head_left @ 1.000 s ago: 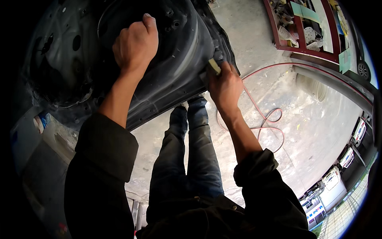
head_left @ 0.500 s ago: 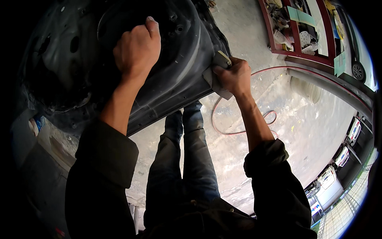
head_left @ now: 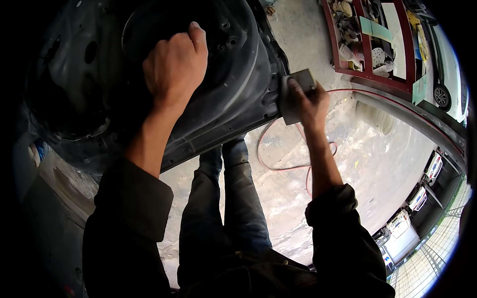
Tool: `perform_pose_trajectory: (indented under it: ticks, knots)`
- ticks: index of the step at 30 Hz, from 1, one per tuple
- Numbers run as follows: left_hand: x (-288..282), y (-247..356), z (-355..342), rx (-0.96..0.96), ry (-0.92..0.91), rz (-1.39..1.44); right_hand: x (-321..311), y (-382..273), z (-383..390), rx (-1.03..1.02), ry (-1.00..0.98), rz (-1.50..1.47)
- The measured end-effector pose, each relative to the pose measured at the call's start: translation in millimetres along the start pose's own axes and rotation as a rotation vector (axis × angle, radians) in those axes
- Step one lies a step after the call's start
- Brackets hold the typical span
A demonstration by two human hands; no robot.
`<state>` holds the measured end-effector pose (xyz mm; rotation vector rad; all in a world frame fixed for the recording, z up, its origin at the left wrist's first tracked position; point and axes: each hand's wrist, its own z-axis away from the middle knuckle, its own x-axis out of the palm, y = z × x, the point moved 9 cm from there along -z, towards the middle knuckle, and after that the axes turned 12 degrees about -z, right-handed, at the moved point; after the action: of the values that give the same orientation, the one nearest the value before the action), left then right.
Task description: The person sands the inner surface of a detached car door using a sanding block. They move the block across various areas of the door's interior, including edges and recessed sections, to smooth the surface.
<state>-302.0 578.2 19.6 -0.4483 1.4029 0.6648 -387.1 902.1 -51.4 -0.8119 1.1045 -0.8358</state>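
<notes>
A large black car body panel (head_left: pixel 218 111), with curved ribs, holes and pale scuffs, fills the upper left. Over its dark recess my left hand (head_left: pixel 174 67) is closed in a fist, thumb stretched upward; whatever its curled fingers grip is hidden. My right hand (head_left: pixel 314 107) holds a grey sanding block (head_left: pixel 304 79) with a sheet that looks like sandpaper (head_left: pixel 290 113) around it. The sheet is against the panel's right edge, near the corner. My right thumb lies across the block, and the other fingers are mostly out of sight behind it.
A red hose (head_left: pixel 278 168) loops over the pale concrete floor (head_left: pixel 343 174). At the upper right stands a dark red shelf rack (head_left: pixel 365 49) with sanding discs and other items. Cars are parked beyond, one pale car (head_left: pixel 447 74) nearest. My legs (head_left: pixel 238 198) are below the panel.
My right hand has moved right and slightly down with the sanding block, which has turned to show its broad face. My left hand stays closed, shifted slightly in the picture.
</notes>
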Motion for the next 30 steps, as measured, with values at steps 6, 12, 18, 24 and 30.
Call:
perform_pose_trajectory:
  ticks: [6, 12, 18, 24, 30]
  knots:
    - [3, 5, -2, -0.024, -0.082, 0.029, 33, -35, -30, -0.116, 0.058, 0.205]
    - [11, 3, -1, -0.020, -0.189, 0.030, 39, -45, 15, -0.372, -0.031, 0.293]
    - [4, 9, 0, -0.017, -0.070, -0.002, 48, -48, 5, -0.293, 0.139, 0.301]
    - [10, 1, 2, -0.064, -0.146, 0.033, 44, -37, 31, -0.131, -0.198, 0.309]
    - [5, 11, -3, 0.008, -0.090, 0.003, -73, -31, 4, -0.062, 0.206, -0.089]
